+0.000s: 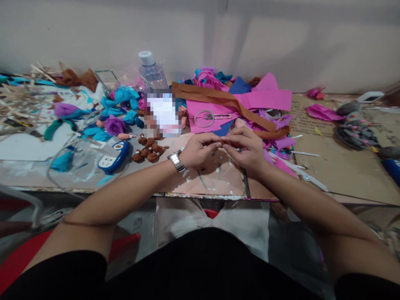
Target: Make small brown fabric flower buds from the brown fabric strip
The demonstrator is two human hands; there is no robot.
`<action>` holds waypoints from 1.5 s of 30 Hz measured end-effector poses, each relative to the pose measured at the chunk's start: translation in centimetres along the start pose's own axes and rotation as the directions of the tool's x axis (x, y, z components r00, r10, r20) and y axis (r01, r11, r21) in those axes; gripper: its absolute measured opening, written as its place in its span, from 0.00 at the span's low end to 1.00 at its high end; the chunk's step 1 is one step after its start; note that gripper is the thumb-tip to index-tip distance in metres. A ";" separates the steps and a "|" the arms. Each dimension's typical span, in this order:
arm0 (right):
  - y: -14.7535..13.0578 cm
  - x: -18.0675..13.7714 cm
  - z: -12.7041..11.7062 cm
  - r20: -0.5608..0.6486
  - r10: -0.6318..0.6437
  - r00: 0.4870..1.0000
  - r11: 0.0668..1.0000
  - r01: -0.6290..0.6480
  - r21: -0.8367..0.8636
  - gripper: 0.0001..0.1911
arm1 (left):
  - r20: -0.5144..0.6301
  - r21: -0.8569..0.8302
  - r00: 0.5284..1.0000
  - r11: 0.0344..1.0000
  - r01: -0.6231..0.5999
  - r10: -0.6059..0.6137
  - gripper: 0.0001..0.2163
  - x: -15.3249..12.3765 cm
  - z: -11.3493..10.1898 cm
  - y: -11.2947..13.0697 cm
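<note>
My left hand [201, 149] and my right hand [245, 146] meet over the near part of the table, fingertips pinched together. Between them is a small brown piece [222, 141], mostly hidden by the fingers; its exact kind does not show. Left of my left wrist lies a cluster of twisted brown paper bundles [150, 150]. Just beyond the hands, small ring-handled thread snips [206, 118] rest on pink paper [268, 100]. A long brown paper strip [215, 96] runs across the pink sheets toward my right hand.
A clear bottle [152, 75] stands behind a blurred, lit phone [164, 114]. Blue and purple crumpled paper, a blue-and-white device [114, 157] and a cable spread to the left. White sticks [308, 177] and a dark round item with grey tips [356, 131] lie right.
</note>
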State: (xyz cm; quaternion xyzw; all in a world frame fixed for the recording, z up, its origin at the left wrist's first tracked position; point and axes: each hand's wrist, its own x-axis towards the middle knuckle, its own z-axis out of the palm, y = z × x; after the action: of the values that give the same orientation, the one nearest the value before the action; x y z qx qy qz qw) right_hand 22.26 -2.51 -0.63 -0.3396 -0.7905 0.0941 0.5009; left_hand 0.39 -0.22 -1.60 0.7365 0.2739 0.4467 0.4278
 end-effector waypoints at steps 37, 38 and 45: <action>-0.2 0.1 -0.1 0.043 -0.009 0.999 0.999 0.011 -0.047 0.07 | -0.034 -0.140 0.997 0.988 0.070 -0.076 0.23 -0.2 0.5 -0.6; -0.2 0.1 -0.1 0.042 -0.007 0.999 0.999 0.009 -0.043 0.07 | -0.031 -0.135 0.997 0.989 0.064 -0.068 0.22 -0.2 0.5 -0.5; -0.1 0.0 -0.1 0.020 -0.023 1.000 1.000 0.024 -0.010 0.05 | -0.026 -0.129 0.999 0.991 0.021 -0.025 0.20 -0.2 0.6 -0.4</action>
State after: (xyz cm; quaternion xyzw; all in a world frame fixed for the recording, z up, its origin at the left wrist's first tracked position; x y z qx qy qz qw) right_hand 22.35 -2.61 -0.56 -0.3319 -0.8000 0.0874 0.4921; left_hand 0.79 -0.41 -2.22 0.6978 0.2590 0.4687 0.4757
